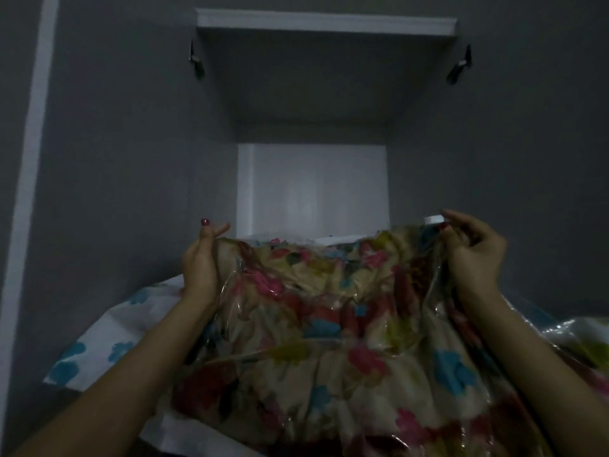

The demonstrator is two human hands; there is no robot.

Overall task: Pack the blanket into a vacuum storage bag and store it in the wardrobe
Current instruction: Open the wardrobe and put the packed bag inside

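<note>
A clear vacuum storage bag [438, 288] holds the floral blanket [316, 328], cream with pink, blue and green flowers. I hold the bundle up in front of an open upper wardrobe compartment [313, 189]. My left hand [201, 258] grips the bag's left side, thumb up and fingers behind the plastic. My right hand [471, 249] pinches the bag's upper right corner, beside a small white valve cap [434, 220]. The bundle's far edge lies at the compartment's lower lip.
The wardrobe's grey door panels [131, 159] flank the opening on both sides, with hinges [197, 64] at the top corners. The compartment's back wall is white. A white cloth with blue flowers [85, 351] lies under the bundle at lower left.
</note>
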